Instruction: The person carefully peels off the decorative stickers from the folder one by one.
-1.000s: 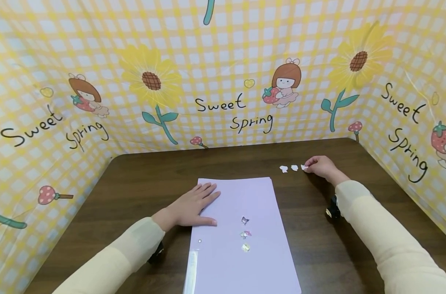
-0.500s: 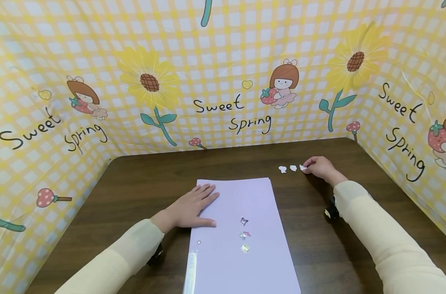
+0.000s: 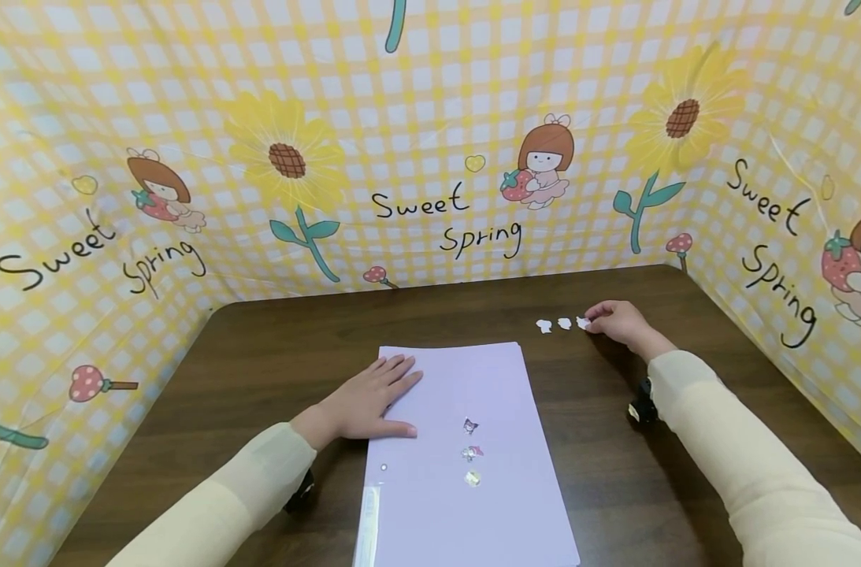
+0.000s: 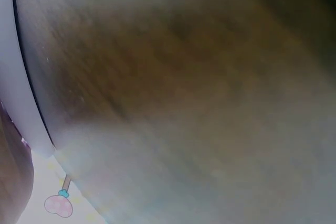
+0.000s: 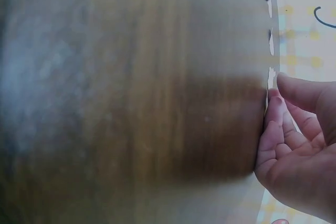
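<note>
Almost nothing has moved since the earlier frames: both hands stay where they were, and only the view drifts slightly. The left hand (image 3: pixel 369 402) lies flat with straight fingers on the near-left part of the lilac sheet (image 3: pixel 465 394), seemingly to keep it from sliding on the table (image 3: pixel 274 346). Three small stickers (image 3: pixel 471 452) sit in a column on the sheet, right of that hand. Beyond the sheet's far right corner, the right hand (image 3: pixel 617 321) curls its fingertips (image 5: pixel 273 103) onto the nearest of three white scraps (image 3: pixel 563 324), apparently pinching it, with the scrap touching the table.
</note>
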`<state>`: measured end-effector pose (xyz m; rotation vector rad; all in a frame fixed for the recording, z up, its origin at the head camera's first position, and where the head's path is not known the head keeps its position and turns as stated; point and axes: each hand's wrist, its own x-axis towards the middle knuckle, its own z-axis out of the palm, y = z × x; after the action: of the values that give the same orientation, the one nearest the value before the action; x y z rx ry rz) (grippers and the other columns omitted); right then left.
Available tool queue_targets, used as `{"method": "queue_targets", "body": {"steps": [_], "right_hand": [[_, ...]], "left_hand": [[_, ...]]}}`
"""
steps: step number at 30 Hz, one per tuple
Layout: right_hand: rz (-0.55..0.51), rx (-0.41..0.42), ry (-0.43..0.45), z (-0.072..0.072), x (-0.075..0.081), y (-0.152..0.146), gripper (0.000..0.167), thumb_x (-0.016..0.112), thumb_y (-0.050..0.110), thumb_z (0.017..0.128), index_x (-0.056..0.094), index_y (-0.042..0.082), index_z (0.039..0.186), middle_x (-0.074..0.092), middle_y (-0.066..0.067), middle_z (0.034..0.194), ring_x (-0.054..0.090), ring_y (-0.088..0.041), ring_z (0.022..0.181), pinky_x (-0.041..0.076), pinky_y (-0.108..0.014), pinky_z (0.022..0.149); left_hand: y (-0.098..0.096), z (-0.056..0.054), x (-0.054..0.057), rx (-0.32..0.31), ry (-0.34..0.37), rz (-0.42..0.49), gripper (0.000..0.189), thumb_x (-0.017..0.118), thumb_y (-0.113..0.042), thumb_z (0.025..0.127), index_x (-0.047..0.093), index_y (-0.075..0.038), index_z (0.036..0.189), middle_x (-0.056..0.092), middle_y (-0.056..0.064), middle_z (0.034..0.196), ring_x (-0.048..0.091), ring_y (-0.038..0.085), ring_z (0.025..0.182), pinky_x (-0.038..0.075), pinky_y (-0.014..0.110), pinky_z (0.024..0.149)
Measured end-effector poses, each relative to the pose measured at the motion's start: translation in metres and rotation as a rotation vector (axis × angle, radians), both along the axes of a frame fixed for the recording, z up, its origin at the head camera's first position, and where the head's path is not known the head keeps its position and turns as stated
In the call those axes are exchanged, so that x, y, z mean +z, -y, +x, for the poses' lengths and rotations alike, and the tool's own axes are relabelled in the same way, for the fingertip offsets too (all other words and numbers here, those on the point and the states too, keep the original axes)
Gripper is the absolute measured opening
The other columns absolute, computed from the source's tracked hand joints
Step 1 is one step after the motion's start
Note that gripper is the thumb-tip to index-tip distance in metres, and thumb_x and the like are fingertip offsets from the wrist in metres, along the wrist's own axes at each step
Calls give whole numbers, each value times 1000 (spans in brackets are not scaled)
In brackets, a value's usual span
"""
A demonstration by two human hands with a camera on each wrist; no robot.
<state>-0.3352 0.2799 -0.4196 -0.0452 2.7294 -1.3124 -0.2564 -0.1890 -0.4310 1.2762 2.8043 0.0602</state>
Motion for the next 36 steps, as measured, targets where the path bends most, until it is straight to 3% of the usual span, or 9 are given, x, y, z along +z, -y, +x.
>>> {"method": "queue_targets", "body": {"steps": [12,23,30,36], "right_hand": [[-103,29,18,10,5,14,38,60,12,97,52,-6,129,57,-26,124,53,-30,104,45,-40,87],[-199,101,48,20,9,53,39,65,8,93,54,-5,128,61,-13,102,56,-28,91,47,-36,78],[-244,210,65,33,9,82,37,65,6,93,55,-7,125,60,-11,96,57,-23,86,48,-36,79],[-277,281,66,47,9,108,32,66,0,90,59,-8,120,62,-10,89,54,-18,78,47,-33,71]], "left_hand": [[1,-1,-1,5,2,-3,99,37,-80,85,25,-12,155,16,14,160,9,29,147,8,48,116],[1,-3,-2,4,2,-6,99,37,-80,85,24,-12,155,15,13,160,9,29,147,8,49,116],[1,-3,-1,6,0,-15,99,35,-81,84,24,-13,155,14,13,161,9,29,147,8,48,116],[0,-2,-1,8,20,-6,99,36,-81,84,24,-12,155,15,13,160,9,29,147,8,49,116]]}}
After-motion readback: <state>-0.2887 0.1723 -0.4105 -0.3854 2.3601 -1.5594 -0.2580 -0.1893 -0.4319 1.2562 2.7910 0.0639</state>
